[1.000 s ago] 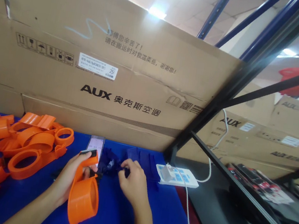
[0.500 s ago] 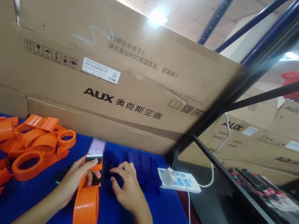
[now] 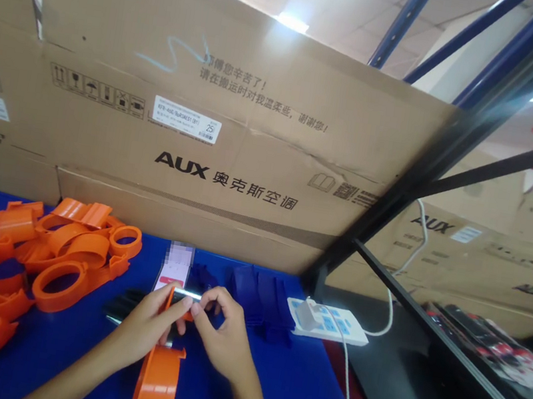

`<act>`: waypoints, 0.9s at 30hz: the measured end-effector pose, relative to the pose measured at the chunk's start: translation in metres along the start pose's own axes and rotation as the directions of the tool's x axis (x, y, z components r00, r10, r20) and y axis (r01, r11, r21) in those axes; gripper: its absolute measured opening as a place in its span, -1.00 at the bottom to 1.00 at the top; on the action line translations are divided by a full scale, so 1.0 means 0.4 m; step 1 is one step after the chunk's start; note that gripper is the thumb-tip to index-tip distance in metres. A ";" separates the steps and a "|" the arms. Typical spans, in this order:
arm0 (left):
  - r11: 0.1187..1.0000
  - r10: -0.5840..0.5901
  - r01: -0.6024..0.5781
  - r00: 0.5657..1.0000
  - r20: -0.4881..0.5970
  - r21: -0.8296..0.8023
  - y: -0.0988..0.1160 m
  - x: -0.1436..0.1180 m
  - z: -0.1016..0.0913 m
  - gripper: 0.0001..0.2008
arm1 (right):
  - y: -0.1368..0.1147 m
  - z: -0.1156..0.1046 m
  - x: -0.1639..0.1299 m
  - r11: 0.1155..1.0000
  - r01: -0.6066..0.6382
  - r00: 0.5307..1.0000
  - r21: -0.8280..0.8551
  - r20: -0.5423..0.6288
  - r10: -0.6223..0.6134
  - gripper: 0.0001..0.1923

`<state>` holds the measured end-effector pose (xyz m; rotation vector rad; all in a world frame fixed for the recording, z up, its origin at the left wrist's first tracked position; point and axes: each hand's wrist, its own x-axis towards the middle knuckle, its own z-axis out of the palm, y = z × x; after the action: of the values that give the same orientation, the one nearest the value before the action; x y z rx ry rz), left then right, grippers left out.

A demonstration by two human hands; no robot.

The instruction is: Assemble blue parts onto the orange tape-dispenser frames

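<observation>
Left hand (image 3: 148, 326) and right hand (image 3: 219, 337) both pinching the orange plastic clamp (image 3: 159, 371), fingertips together over blue table (image 3: 68, 364).

The blue table (image 3: 266, 395) carries a heap of orange rings (image 3: 61, 248), a phone (image 3: 172, 272), dark blue pieces (image 3: 256, 292) and a power strip (image 3: 328, 322).

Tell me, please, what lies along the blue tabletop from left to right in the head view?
Pile of orange clamps → left hand → right hand → dark blue parts → white power strip.
</observation>
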<state>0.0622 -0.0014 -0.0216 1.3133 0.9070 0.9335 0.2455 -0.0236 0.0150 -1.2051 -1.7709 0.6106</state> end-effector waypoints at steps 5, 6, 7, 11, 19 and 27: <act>1.000 0.019 -0.020 0.999 -0.025 -0.014 0.009 0.007 -0.011 -0.60 | -0.004 0.000 -0.002 0.994 -0.052 0.999 0.092 0.008 0.051 -0.84; 1.000 0.021 -0.022 0.999 -0.037 -0.017 0.012 0.008 -0.014 -0.61 | -0.004 0.002 -0.002 0.993 -0.055 0.998 0.106 0.004 0.055 -0.85; 1.000 0.021 -0.021 0.999 -0.045 -0.019 0.015 0.010 -0.018 -0.61 | -0.003 0.003 -0.001 0.992 -0.055 0.998 0.115 0.001 0.055 -0.86; 1.000 0.019 -0.019 0.999 -0.050 -0.017 0.022 0.010 -0.024 -0.63 | -0.004 0.012 -0.001 0.989 -0.030 1.000 0.143 0.001 0.030 -0.88; 0.967 -0.014 -0.025 0.988 -0.151 -0.255 0.054 0.005 -0.047 -0.66 | 0.004 0.001 -0.003 0.998 0.005 0.984 0.065 -0.176 0.007 -0.87; 0.540 -0.052 -0.201 0.961 -0.271 -0.817 0.131 -0.011 -0.174 -0.88 | 0.020 -0.008 0.000 0.978 0.052 0.998 -0.201 -0.009 -0.055 -0.86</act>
<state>-0.0062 0.0216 0.0274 0.3698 0.4473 1.4076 0.2519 -0.0204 0.0103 -1.2889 -1.8808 0.3970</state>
